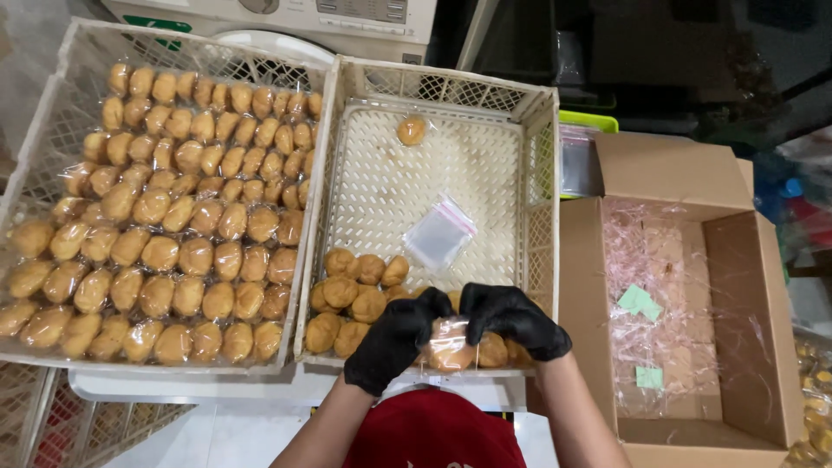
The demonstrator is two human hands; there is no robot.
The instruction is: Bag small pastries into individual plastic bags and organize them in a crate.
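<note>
— What do the hands hold, seen from the head camera?
— Both gloved hands, left hand [394, 338] and right hand [513, 319], pinch one bagged pastry [450, 345] over the middle crate [539, 165]'s near edge.
— Fingers?
— Clenched on its wrapper, seemingly at the top corners.
— Nearby?
— Loose pastries [355, 295], an empty bag [439, 232], and a full crate [52, 104].

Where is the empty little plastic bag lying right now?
In the head view, the empty clear bag lies flat on the floor of the middle crate, just beyond the unwrapped pastry pile and the gloved hands.
</note>
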